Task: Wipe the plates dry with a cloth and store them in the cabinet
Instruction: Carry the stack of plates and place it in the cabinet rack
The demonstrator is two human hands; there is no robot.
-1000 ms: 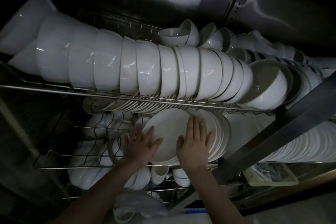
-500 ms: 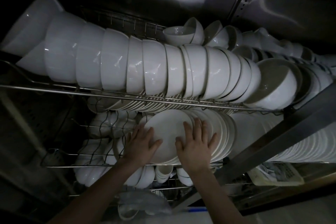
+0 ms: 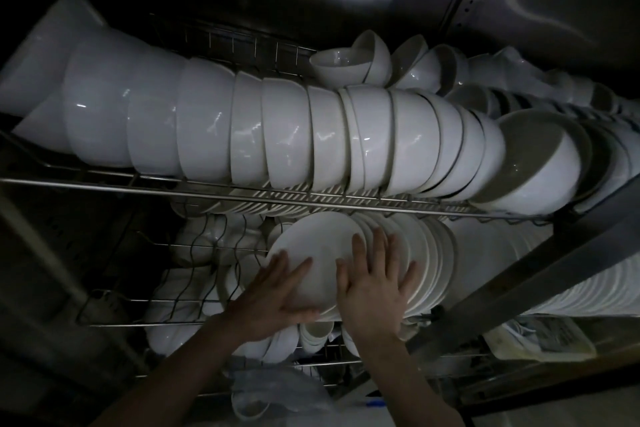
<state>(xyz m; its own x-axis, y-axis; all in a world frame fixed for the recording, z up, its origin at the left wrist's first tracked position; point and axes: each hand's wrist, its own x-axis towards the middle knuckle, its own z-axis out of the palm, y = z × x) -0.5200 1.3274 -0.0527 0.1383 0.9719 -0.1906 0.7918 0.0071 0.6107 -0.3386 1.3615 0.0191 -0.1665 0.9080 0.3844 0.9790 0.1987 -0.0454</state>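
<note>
White plates stand on edge in a tight row on the lower wire rack of a dim stainless steel cabinet, just below the middle of the view. The front plate faces the camera. The left hand, at 7 o'clock of that plate, lies flat on its face with fingers straight and spread, grasping nothing. The right hand, at 4 o'clock, also presses flat, its spread fingers reaching across the plate's edge onto the plates behind. On the upper wire rack, toward 12 o'clock, a long row of nested white bowls lies on its side. A small bowl sits upright behind it. More stacked dishes fill the 3 o'clock side.
</note>
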